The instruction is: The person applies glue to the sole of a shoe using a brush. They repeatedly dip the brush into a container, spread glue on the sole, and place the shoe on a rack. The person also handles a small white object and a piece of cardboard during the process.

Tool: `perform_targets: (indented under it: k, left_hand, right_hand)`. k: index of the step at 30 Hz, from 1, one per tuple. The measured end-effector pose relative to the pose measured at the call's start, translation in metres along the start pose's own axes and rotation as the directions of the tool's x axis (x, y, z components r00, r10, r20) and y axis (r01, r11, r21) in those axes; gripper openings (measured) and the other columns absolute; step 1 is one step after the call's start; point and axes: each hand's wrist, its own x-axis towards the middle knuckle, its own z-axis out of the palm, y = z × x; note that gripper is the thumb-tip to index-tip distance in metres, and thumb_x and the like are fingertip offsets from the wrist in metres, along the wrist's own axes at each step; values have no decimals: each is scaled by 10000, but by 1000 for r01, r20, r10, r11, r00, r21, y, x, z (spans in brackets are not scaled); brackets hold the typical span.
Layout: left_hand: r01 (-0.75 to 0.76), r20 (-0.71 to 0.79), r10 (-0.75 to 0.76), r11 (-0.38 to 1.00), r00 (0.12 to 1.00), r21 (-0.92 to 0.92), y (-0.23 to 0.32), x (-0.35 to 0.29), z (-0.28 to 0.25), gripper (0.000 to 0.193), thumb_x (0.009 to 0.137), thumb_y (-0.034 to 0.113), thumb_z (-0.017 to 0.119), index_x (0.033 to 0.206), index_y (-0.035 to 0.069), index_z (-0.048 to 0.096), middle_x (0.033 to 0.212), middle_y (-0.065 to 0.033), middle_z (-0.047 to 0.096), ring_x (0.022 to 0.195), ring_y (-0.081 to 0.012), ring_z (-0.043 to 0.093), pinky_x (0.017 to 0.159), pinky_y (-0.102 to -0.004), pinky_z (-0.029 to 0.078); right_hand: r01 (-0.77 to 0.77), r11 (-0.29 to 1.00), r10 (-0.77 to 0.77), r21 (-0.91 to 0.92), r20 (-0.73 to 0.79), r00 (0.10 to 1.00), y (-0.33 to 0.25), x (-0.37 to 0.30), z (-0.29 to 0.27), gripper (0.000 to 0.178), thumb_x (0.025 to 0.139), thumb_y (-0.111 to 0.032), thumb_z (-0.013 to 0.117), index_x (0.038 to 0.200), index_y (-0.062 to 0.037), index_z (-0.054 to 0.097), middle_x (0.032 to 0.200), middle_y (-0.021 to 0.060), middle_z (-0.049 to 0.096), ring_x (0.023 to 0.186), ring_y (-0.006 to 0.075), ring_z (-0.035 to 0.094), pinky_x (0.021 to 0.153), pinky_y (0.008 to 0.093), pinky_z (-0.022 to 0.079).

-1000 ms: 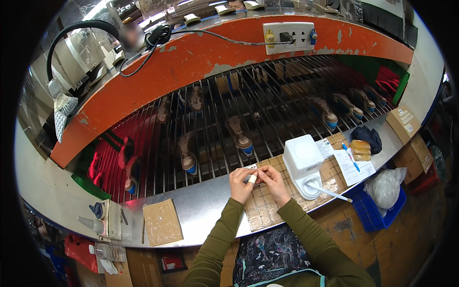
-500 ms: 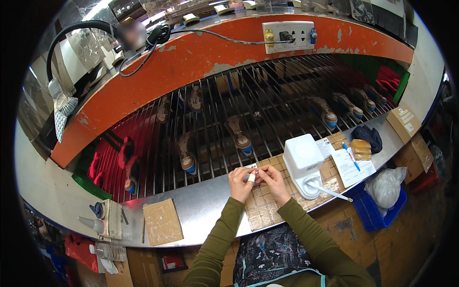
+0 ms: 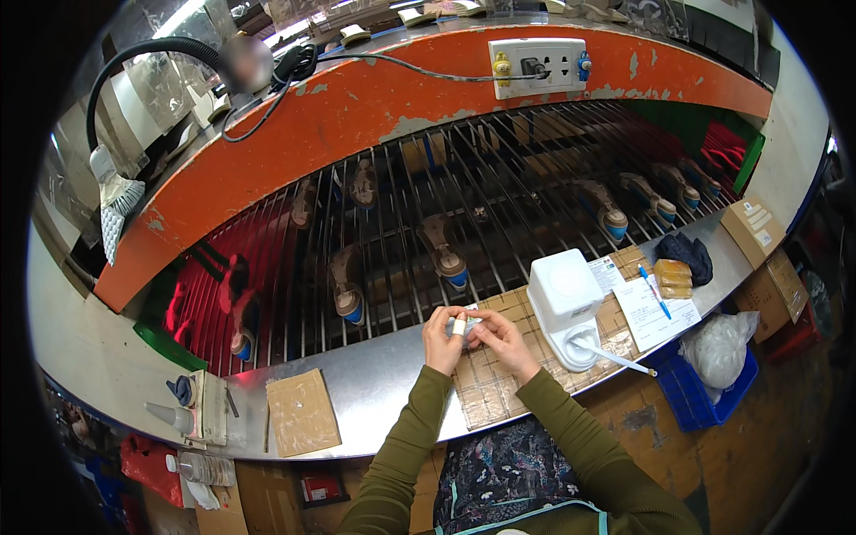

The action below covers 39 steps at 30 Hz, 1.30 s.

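Note:
Over the front ledge, my left hand (image 3: 440,342) and my right hand (image 3: 504,341) meet with their fingertips bent in close together. A white wrap (image 3: 459,326) circles a finger of my left hand. Both hands are closed in a pinch; whatever small thing they may hold is too small to make out. Beneath them lies a brown gridded board (image 3: 486,392) with a clear covering. Just right of my right hand stands a white machine (image 3: 565,287) with a rounded base and a coiled white tube (image 3: 615,355).
Behind the ledge, shoes (image 3: 444,254) lie soles up on a metal bar conveyor (image 3: 392,259). To the right are papers (image 3: 655,312), a blue pen (image 3: 655,292), amber blocks (image 3: 673,278) and a dark cloth (image 3: 687,257). A cardboard piece (image 3: 303,413) lies left; a blue crate (image 3: 713,392) stands below right.
My left hand has shifted slightly left and its wrapped finger has turned more upright. My right fingers have moved a little. Shoes on the bars have shifted slightly left.

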Motion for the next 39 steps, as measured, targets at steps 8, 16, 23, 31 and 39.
perform_targets:
  k: [8,16,23,31,39]
  left_hand:
    - [86,-11,-87,994,996,-69,-6,-1,0,64,885,58,582,908,3,603,866,-74,607,812,-178,590,689,-288,450]
    - [126,-2,-126,989,992,-78,-8,-2,-1,63,865,30,565,901,-12,595,881,-91,612,817,-184,587,727,-288,457]
    - [81,-8,-82,995,997,-57,-7,0,-2,67,849,-8,535,899,-3,578,866,-59,597,820,-143,557,751,-271,447]
    - [101,-51,-104,994,993,-49,-2,0,-1,76,860,9,589,923,-10,627,896,-68,641,855,-150,593,778,-281,467]
    - [2,-47,2,997,999,83,-1,1,0,71,856,83,633,871,29,677,843,-87,637,804,-267,625,747,-365,448]
  right_hand:
    - [-30,995,33,-91,31,999,-2,-1,5,390,974,-175,585,1343,-64,527,932,19,618,830,84,592,753,240,502]
    - [-50,982,56,-184,27,998,-5,-3,5,449,968,-219,599,1390,-93,510,984,50,645,847,91,589,758,253,504]
    - [11,946,-1,-325,30,1000,-1,-3,5,480,957,-248,607,1408,-128,497,877,46,656,771,86,594,720,258,501]
    - [55,925,-50,-377,23,998,-1,-3,6,469,962,-250,595,1402,-121,497,844,52,643,730,96,589,683,271,496]
    - [44,958,-56,-284,-35,998,-2,-3,7,408,956,-196,606,1342,-90,527,779,31,600,717,87,582,657,249,487]
